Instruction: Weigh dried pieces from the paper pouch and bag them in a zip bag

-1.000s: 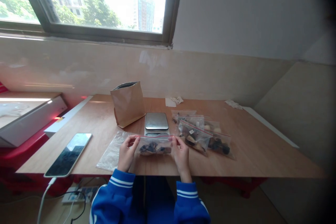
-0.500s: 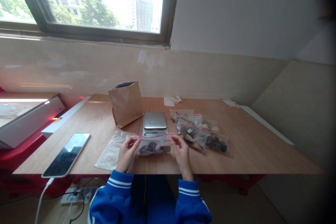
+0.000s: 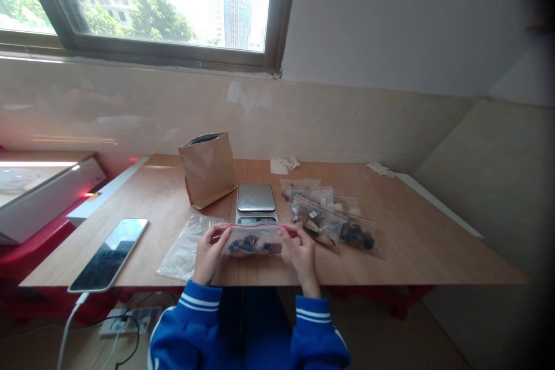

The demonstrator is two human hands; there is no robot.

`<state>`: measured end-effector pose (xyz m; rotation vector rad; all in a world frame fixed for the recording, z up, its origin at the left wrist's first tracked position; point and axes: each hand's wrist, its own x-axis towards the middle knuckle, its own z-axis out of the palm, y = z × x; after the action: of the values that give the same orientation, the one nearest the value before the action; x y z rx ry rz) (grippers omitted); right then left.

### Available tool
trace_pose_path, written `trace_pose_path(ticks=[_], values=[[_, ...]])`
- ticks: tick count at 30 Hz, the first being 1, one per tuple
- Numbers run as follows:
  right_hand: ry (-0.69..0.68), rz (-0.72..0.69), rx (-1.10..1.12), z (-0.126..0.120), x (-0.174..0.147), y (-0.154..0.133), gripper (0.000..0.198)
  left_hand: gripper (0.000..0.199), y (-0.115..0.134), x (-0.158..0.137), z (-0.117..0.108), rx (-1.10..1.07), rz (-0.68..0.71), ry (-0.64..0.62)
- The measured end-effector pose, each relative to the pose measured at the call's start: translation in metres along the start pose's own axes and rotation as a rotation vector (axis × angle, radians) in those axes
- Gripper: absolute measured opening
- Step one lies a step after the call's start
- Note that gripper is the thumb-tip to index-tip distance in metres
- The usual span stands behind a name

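Between my two hands is a clear zip bag (image 3: 255, 243) with a red seal strip along its top edge and dark, lumpy dried pieces inside. My left hand (image 3: 212, 248) pinches the bag's upper left corner, thumb in front. At the upper right corner, my right hand (image 3: 300, 248) grips it the same way. Just behind the bag stands a kitchen scale (image 3: 256, 199) with a steel plate, its display partly covered by the seal strip. A flat clear plastic bag (image 3: 182, 251) lies beside my left hand.
Several filled zip bags (image 3: 318, 222) are heaped to the right of the scale. An open brown paper pouch (image 3: 208, 172) stands at the back left. A phone (image 3: 110, 254) with a charging cable (image 3: 67, 329) lies near the table's left front edge. Crumpled tissue (image 3: 289, 163) sits at the back.
Both hands keep their grip on the zip bag. Its top edge has tipped slightly toward me, so more of the scale's display shows. Everything else on the table stays put.
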<state>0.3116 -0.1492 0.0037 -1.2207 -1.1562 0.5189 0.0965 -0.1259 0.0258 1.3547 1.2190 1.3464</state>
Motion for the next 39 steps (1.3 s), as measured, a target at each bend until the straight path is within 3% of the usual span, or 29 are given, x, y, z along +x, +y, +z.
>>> trace_pose_path(ticks=[4, 11, 23, 27, 31, 35, 39], values=[[0.014, -0.073, -0.054, -0.004, 0.001, 0.000, 0.022, 0.029, 0.000, 0.002, 0.002, 0.008, 0.004, 0.003], [-0.027, -0.057, -0.028, -0.008, 0.000, 0.004, 0.028, 0.030, -0.003, 0.002, 0.004, 0.005, 0.007, 0.012], [0.094, -0.101, -0.066, 0.006, -0.001, 0.002, 0.022, 0.032, 0.000, 0.000, 0.001, 0.081, -0.001, 0.043], [0.072, -0.035, 0.005, 0.006, -0.003, 0.001, 0.024, 0.031, -0.004, 0.002, -0.002, 0.067, 0.001, 0.041], [0.053, 0.112, 0.147, 0.008, -0.006, 0.008, 0.027, 0.030, 0.000, 0.002, -0.007, 0.037, -0.015, -0.082], [0.025, 0.163, 0.199, 0.010, -0.008, 0.018, 0.030, 0.029, 0.007, -0.002, -0.009, 0.035, -0.013, -0.168], [-0.032, 0.208, 0.224, 0.011, -0.007, 0.023, 0.033, 0.027, 0.011, -0.004, -0.006, 0.060, 0.009, -0.163]])
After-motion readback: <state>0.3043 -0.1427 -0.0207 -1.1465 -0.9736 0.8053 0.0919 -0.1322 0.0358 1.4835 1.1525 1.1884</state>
